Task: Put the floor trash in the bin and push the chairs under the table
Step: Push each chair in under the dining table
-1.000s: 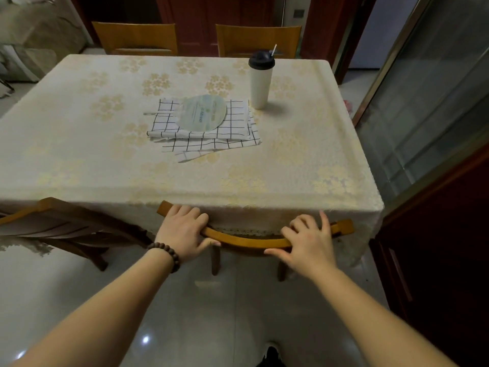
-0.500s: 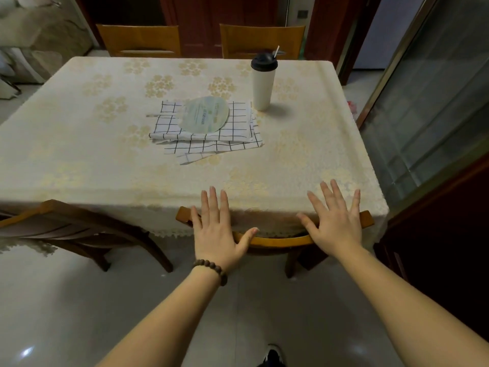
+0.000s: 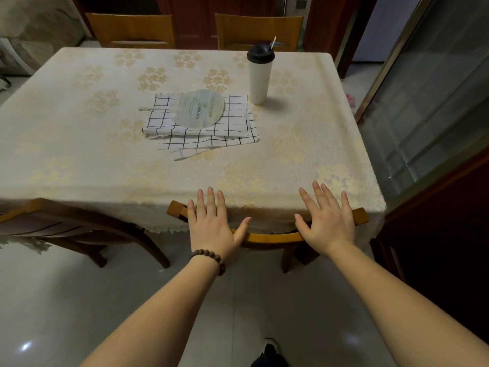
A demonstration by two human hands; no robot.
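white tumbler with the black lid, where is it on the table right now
In the head view the white tumbler stands upright on the far right part of the table, just right of the checked cloth and the round fan.

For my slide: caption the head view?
Both open hands, left and right, rest on the tucked-in chair at the table.

Place: my home dining room
Signs: cream floral-clothed table (image 3: pixel 79 144), wooden chairs (image 3: pixel 132 30), white lidded tumbler (image 3: pixel 259 75), glossy tile floor (image 3: pixel 66 300)
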